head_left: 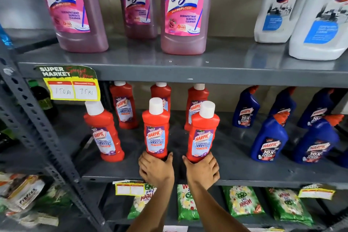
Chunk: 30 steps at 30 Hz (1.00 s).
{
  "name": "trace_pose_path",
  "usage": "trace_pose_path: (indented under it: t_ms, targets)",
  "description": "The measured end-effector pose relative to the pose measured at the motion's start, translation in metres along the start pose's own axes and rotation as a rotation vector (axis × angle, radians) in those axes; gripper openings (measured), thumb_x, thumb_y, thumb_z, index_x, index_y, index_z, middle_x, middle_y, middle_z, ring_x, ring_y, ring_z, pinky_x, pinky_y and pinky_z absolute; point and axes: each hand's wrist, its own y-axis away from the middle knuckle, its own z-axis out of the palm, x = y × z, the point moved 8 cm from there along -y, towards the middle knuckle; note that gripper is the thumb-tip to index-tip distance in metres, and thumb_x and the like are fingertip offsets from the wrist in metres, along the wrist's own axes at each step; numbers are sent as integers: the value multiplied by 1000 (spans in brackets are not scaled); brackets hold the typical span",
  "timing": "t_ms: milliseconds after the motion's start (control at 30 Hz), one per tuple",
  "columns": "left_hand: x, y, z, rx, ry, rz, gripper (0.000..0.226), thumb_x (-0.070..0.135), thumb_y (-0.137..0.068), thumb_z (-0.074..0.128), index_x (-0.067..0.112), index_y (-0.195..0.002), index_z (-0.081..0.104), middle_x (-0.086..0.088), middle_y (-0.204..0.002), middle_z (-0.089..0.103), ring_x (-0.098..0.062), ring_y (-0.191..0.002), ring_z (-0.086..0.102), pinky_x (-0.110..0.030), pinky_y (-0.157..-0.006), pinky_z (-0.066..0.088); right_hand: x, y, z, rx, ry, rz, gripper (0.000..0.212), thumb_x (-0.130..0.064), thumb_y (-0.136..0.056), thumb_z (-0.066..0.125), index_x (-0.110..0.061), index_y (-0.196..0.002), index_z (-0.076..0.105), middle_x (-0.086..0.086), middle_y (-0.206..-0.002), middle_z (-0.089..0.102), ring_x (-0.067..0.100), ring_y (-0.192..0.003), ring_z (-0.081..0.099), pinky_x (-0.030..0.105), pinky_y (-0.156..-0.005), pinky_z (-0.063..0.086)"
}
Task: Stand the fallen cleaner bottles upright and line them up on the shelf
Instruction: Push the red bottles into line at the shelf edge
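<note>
Shelf: grey metal middle shelf [235, 167] carries the red Harpic bathroom cleaner bottles; all that show stand upright, none lies flat in view.
Left front bottle: red Harpic bottle [104, 133] stands alone near the shelf's left post, leaning a little in the wide-angle view, untouched.
Left hand: left hand [155, 168] is wrapped around the base of the middle front bottle [156, 130], gripping it at the shelf's front edge.
Right hand: right hand [202, 168] is closed around the base of the right front bottle [204, 133], which tilts slightly to the right.
Back row: three more red Harpic bottles [125, 105] stand behind, close to the front ones.
Risk, tipping: both grips sit low on tall bottles, so a quick push could topple them.
Risk, knock-on: sliding either held bottle back could likely bump the back row and drop one.
Risk, edge: the held bottles sit near the front lip; a pull outward could take one off the shelf.
In the way, right: blue Harpic toilet cleaner bottles [269, 139] crowd the right side, limiting how far the row can spread.
Around, above: pink Lizol bottles [183, 11] and white Domex jugs [278, 5].
Around, below: green Wheel detergent packs [243, 201].
</note>
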Motion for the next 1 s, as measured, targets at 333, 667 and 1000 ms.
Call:
trace_pose_path:
  t_ms: [333,667,1000]
  targets:
    - [-9,0,5,-10,41,20,93,41,-56,85,-1,-128,45,-23,-130,54,-38,-126,47,-50,-104,38,-2,0,2,19,59,-6,96,-64,-52,76,-13,-127,43,8,-125,58,31,-122,47,47,-99,36]
    - [-6,2,5,-38,24,48,93,39,-57,86,-3,-128,44,-24,-129,54,-39,-126,47,-50,-104,39,-4,1,2,-18,78,-45,95,-66,-52,73,-14,-125,42,6,-124,58,29,-122,48,48,-100,37]
    - [-8,32,-13,-19,68,144,89,49,-79,64,-12,-136,35,-34,-136,45,-48,-131,38,-55,-107,35,0,2,-2,-150,31,-40,114,-61,-51,80,-11,-140,29,9,-140,47,29,-132,41,46,-108,33]
